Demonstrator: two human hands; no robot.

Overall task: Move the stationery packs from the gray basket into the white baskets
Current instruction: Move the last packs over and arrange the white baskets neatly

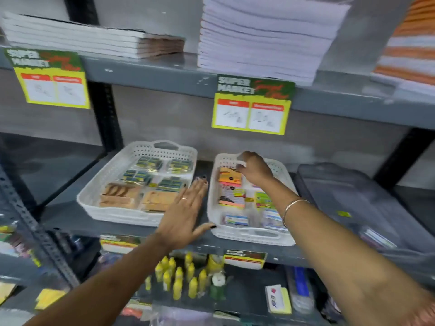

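Right hand [253, 169]: fingers curled at the far end of the right white basket [280, 240], fingertips at the top edge of an orange pack [229, 176]; whether they pinch it cannot be told from the blur. A bracelet [293, 208] sits on that wrist.

Left hand [186, 210]: flat and spread, holding nothing, hovering over the gap between the two white baskets, with the thumb tip just beside the right basket's near left corner. A ring shows on one finger.

Right white basket, contents: colourful stationery packs [231, 198], pink, orange, green and white, lying flat in rows.

Left white basket [113, 214], contents: clear-wrapped packs, dark green-blue ones [149, 162] at the back, brown ones [120, 195] at the front.

Gray basket [334, 177]: to the right of both white baskets on the same gray shelf [68, 222]; a few small packs [379, 237] remain near its front.

Shelf above: stacked notebooks [266, 41]; yellow price tags [251, 107] hang from its edge.

Shelf below: yellow bottles [179, 276].
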